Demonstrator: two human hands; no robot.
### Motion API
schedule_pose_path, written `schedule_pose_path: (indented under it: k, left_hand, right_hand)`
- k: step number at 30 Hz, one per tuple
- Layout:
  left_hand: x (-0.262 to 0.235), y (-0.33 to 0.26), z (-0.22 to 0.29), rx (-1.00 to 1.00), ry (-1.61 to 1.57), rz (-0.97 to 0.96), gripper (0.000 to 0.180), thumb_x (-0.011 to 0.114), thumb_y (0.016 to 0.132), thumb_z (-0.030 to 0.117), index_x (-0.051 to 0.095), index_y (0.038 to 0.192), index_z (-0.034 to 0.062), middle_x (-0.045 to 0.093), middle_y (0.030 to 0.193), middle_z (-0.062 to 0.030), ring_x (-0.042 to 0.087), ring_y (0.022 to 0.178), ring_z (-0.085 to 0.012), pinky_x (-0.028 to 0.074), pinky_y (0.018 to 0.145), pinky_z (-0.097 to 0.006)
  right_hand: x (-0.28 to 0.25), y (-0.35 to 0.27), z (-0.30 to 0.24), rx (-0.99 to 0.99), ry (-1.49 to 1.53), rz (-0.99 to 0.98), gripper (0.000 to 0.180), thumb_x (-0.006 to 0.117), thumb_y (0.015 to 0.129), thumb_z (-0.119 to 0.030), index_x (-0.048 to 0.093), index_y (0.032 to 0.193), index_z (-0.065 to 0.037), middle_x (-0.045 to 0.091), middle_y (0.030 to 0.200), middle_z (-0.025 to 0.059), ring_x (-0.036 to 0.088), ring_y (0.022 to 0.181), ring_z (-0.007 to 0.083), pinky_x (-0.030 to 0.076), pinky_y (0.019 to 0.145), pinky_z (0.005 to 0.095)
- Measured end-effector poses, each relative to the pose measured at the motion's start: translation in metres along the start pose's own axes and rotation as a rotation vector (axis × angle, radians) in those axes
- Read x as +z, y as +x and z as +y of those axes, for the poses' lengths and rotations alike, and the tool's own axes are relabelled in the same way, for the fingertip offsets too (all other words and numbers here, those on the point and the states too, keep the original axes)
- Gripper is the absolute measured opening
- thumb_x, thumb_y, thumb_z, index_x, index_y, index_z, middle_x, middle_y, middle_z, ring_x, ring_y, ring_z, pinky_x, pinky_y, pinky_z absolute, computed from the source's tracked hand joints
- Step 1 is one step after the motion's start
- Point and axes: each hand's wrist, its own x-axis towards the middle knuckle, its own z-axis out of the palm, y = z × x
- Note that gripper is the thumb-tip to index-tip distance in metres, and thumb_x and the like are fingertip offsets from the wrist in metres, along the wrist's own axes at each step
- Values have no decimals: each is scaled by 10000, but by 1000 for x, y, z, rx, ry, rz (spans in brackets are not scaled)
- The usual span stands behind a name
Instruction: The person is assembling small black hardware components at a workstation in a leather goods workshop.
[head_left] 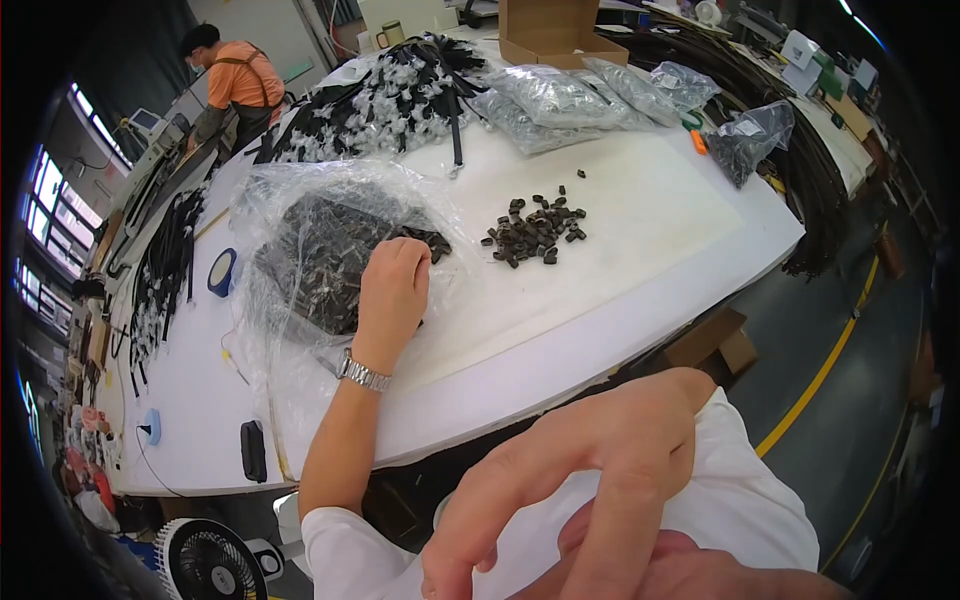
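Observation:
My left hand reaches into the mouth of a clear plastic bag full of small black plastic parts, fingers curled down among them; whether it grips any is hidden. A metal watch sits on that wrist. To the right of the bag lies a loose heap of the same small black parts on the white table. My right hand is raised close to the camera, well off the table, fingers spread and nothing in it.
Bundles of black straps with white ends and several clear bags of parts lie at the table's far side, by a cardboard box. A blue tape roll lies left of the bag. Another person works far left. A fan stands below.

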Motion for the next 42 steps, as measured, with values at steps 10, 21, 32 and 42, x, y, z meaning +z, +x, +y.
schedule_pose_path:
  k: [10, 21, 32, 42]
  left_hand:
    - [18, -14, -24, 153, 121, -238, 185, 623, 890, 75, 661, 1067, 38, 678, 1025, -139, 631, 1009, -343, 501, 869, -458]
    - [12, -11, -3, 147, 70, -268, 157, 679, 894, 68, 644, 1041, 25, 641, 1030, -110, 605, 980, -321, 526, 869, -436]
    - [14, -16, -15, 74, 51, -192, 107, 682, 880, 42, 648, 978, 15, 652, 1030, -134, 614, 1021, -348, 521, 891, -456]
    - [3, -10, -36, -5, 376, -193, 91, 658, 838, 3, 666, 914, 52, 651, 929, -113, 604, 952, -320, 509, 853, -433]
  right_hand:
    - [-27, 19, 23, -46, 168, 154, 205, 576, 1060, -33, 722, 1141, 86, 629, 1220, 293, 729, 957, 284, 603, 833, 377]
    - [-201, -9, 149, 364, -624, 753, 129, 690, 1001, -103, 633, 954, 3, 704, 884, 40, 673, 740, 96, 550, 687, 252]
    - [-169, -29, 156, 534, -1024, 471, 109, 701, 952, -117, 682, 999, -20, 734, 827, 118, 715, 733, 226, 564, 709, 348]
    - [-168, -27, 156, 461, -1326, 194, 107, 695, 918, -40, 694, 1022, -14, 699, 929, 122, 686, 801, 271, 558, 757, 377]
